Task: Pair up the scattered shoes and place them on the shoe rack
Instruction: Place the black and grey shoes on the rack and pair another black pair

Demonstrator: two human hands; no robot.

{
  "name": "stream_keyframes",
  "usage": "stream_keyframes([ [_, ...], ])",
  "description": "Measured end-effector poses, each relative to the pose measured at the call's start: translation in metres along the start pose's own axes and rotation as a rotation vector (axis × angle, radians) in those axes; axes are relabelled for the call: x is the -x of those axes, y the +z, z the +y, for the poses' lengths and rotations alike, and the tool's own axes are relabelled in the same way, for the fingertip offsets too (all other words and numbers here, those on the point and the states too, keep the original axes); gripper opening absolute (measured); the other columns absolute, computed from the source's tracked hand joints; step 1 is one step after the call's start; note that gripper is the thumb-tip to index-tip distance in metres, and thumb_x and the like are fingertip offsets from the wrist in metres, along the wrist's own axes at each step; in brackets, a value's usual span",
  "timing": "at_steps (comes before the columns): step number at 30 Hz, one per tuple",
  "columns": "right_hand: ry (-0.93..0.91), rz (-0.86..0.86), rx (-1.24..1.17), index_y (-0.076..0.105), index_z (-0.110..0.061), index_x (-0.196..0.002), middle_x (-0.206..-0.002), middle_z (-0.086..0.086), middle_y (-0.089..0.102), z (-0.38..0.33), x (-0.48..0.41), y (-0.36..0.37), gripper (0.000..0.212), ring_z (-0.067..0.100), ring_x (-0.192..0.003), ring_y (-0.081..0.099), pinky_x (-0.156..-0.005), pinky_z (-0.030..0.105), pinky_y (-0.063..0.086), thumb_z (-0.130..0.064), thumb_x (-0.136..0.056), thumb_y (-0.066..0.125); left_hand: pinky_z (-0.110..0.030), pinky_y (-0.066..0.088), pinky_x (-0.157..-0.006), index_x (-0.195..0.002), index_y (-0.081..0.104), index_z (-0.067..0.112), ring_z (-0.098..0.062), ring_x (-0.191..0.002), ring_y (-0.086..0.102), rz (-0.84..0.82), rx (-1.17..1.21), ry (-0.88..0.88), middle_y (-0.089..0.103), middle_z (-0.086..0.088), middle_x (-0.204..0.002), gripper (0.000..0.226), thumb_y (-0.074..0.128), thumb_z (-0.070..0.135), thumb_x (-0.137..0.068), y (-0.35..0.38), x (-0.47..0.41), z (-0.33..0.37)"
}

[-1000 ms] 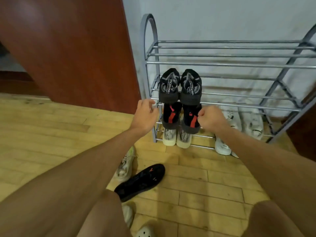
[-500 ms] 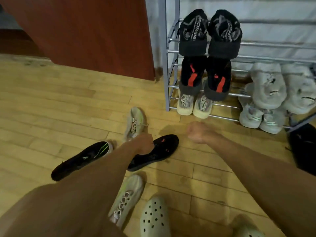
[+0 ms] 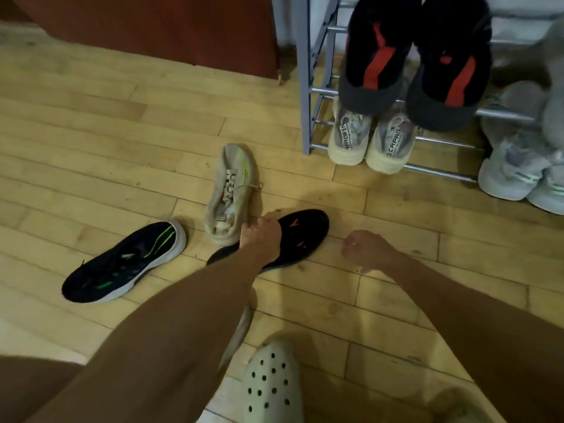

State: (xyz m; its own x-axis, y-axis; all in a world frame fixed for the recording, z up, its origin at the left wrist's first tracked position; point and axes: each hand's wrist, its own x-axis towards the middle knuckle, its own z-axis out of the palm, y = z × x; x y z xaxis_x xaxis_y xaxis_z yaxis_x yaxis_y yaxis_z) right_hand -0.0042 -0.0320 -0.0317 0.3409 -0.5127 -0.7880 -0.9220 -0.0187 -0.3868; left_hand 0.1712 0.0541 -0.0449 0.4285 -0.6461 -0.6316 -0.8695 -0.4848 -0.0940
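Observation:
On the wooden floor lie a beige sneaker (image 3: pixel 232 190), a black shoe with orange marks (image 3: pixel 302 236) and a black shoe with green stripes (image 3: pixel 125 261). My left hand (image 3: pixel 259 236) rests on the middle of the orange-marked black shoe, fingers curled down over its upper edge, right beside the beige sneaker's heel. My right hand (image 3: pixel 366 251) hovers over the floor to the right in a loose fist, holding nothing. A second beige sneaker (image 3: pixel 244 325) is mostly hidden under my left forearm. The grey shoe rack (image 3: pixel 303 71) stands at the upper right.
The rack holds a black-and-red pair (image 3: pixel 375 56), a cream sneaker pair (image 3: pixel 351 138) below it and pale grey sneakers (image 3: pixel 512 172) to the right. A pale green perforated clog (image 3: pixel 271 383) is at the bottom. A dark red wooden panel (image 3: pixel 152 25) borders the floor behind.
Both hands came down from the rack to the floor. My view tilted down onto the scattered shoes, and my left hand settled on the orange-marked black shoe.

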Motion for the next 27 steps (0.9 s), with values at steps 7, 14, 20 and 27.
stream_keyframes([
  [7, 0.065, 0.056, -0.280, 0.062, 0.002, -0.111, -0.112, 0.015, 0.065, 0.026, 0.007, -0.006, 0.028, 0.030, -0.100, 0.066, -0.079, 0.038, 0.059, -0.015, -0.091, 0.053, -0.042, 0.048, -0.090, -0.120, 0.052, 0.010, -0.034, -0.112, 0.058, 0.105, 0.084, 0.157, 0.057, -0.013, -0.121, 0.031, 0.044, 0.004, -0.091, 0.004, 0.017, 0.029],
  [14, 0.150, 0.129, -0.644, 0.037, -0.019, -0.144, -0.133, 0.009, 0.054, 0.063, 0.027, -0.014, 0.057, 0.027, -0.111, 0.061, -0.077, 0.033, 0.057, -0.012, -0.092, 0.055, -0.036, 0.049, -0.082, -0.111, 0.059, 0.006, -0.031, -0.104, 0.061, 0.077, 0.363, 0.111, 0.064, -0.014, -0.113, 0.025, 0.042, 0.002, -0.092, 0.008, 0.033, 0.100],
  [20, 0.251, 0.383, -0.556, 0.039, -0.007, -0.139, -0.136, 0.015, 0.046, 0.108, 0.036, -0.023, 0.059, 0.033, -0.116, 0.055, -0.094, 0.043, 0.053, -0.014, -0.084, 0.060, -0.032, 0.052, -0.076, -0.114, 0.058, 0.004, -0.029, -0.102, 0.064, 0.061, 0.656, 0.146, 0.065, -0.015, -0.114, 0.023, 0.052, 0.009, -0.092, 0.008, 0.039, 0.191],
  [27, 0.362, 0.255, -0.565, 0.048, 0.000, -0.131, -0.110, 0.014, 0.059, 0.160, 0.043, -0.018, 0.054, 0.025, -0.096, 0.059, -0.069, 0.030, 0.049, -0.025, -0.085, 0.061, -0.033, 0.056, -0.082, -0.091, 0.065, 0.008, -0.027, -0.095, 0.063, -0.198, 1.104, -0.034, 0.065, -0.014, -0.104, 0.013, 0.053, 0.002, -0.087, 0.023, 0.017, 0.196],
])
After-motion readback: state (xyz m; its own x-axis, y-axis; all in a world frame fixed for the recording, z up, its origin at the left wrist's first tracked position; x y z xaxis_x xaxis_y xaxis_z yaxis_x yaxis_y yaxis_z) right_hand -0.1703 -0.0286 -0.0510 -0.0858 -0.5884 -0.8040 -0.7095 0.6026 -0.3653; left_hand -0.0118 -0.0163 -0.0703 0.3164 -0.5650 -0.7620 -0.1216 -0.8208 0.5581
